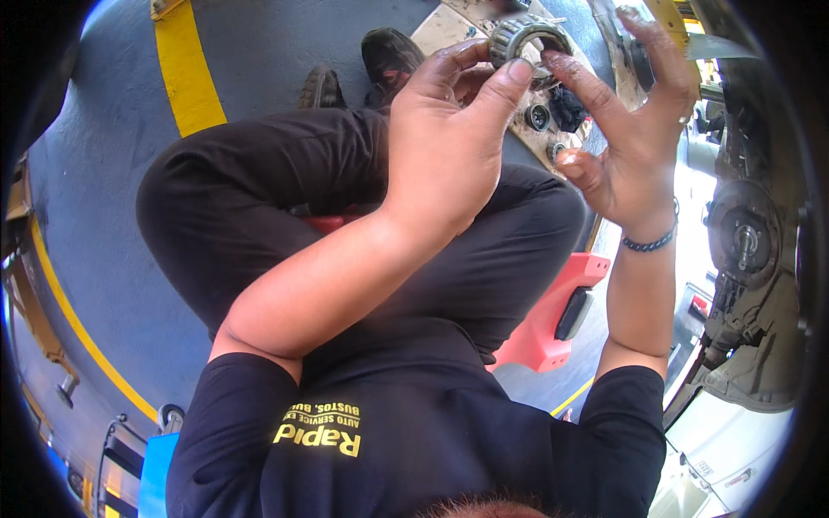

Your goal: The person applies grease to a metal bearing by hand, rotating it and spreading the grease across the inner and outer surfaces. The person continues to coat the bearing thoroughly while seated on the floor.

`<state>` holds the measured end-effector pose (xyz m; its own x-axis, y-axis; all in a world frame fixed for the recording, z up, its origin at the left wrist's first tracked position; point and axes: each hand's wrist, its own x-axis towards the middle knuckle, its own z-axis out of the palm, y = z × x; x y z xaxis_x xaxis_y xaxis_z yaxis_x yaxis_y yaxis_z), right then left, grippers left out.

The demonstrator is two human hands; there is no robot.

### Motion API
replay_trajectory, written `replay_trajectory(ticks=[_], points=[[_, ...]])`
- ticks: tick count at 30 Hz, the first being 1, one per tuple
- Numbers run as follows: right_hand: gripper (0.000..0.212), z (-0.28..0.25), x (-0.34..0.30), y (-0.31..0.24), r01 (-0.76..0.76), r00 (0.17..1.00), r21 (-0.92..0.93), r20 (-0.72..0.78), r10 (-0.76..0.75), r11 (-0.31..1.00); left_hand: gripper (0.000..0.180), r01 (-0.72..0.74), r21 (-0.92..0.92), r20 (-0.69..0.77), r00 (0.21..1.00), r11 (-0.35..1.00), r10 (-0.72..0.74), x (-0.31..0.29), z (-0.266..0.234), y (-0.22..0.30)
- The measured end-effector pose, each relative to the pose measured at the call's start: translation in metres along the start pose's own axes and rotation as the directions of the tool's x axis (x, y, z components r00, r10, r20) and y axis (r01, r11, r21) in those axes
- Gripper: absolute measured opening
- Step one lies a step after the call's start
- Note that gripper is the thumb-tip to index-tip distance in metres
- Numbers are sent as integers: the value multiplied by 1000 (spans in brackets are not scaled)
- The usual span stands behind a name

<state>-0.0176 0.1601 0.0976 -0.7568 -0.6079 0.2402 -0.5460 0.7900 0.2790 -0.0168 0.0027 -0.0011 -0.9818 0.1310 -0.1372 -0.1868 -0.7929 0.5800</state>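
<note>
A tapered roller bearing [509, 40] is pinched between the thumb and fingers of my left hand [445, 151], held up at the top of the view. Its ring of rollers faces partly toward me. My right hand [635, 142] has its fingers spread, with dark and pale grease smears on them. The index fingertip reaches to the bearing's open side; whether it presses on the inner face I cannot tell. Below the hands, a small round part [536, 117] and a smaller bearing-like ring [557, 151] lie on a stained light board [440, 33], beside a crumpled black piece [567, 110].
At the right stands a vehicle's underside with a wheel hub [744, 242]. A red plastic seat or creeper [548, 324] is under me. My dark shoe [389, 56] rests near the board. A yellow stripe [186, 69] crosses the blue floor.
</note>
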Motion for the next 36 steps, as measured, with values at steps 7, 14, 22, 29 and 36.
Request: replay_trajectory(ticks=[7, 14, 22, 29, 36], points=[[95, 40, -33, -33, -255, 955, 584, 27, 295, 771, 37, 151, -101, -70, 985, 983, -159, 2, 0, -5], [106, 52, -55, 22, 0, 968, 890, -115, 224, 456, 36, 158, -18, -3, 987, 987, -158, 5, 0, 8], [78, 19, -3, 17, -444, 762, 881, 275, 587, 164, 25, 244, 86, 164, 953, 966, -255, 2, -3, 17], [84, 12, -18, 40, -302, 948, 671, 137, 287, 677, 23, 240, 111, 185, 948, 964, -257, 1, -3, 27], [109, 29, -67, 59, -24, 997, 609, -49, 67, 792, 32, 182, 152, 65, 979, 971, -194, 4, 4, 23]])
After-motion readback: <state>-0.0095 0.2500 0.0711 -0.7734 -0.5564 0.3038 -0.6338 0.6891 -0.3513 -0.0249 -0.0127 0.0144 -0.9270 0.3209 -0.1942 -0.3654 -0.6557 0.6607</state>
